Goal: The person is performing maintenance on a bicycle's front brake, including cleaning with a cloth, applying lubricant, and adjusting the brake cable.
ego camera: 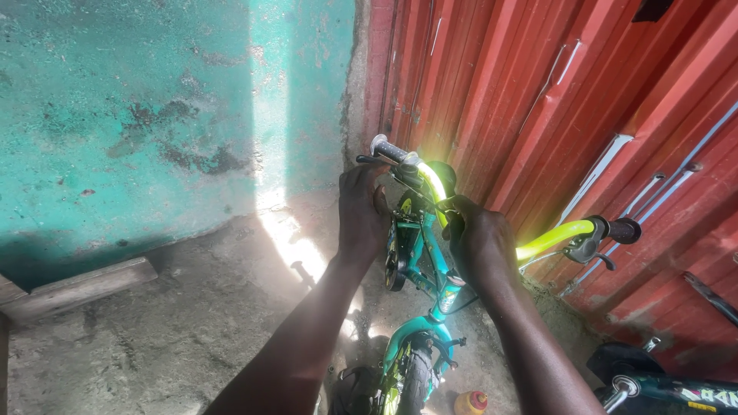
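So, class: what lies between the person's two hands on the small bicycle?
In the head view, the yellow handlebar's centre and teal frame lie between left hand and right hand.

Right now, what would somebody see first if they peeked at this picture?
First, the small teal bicycle in the middle, with its bright yellow-green handlebar glowing in the sun. Both hands are on it: the left hand near the front, the right hand at the stem. Behind stand a red corrugated metal wall and a worn turquoise wall.
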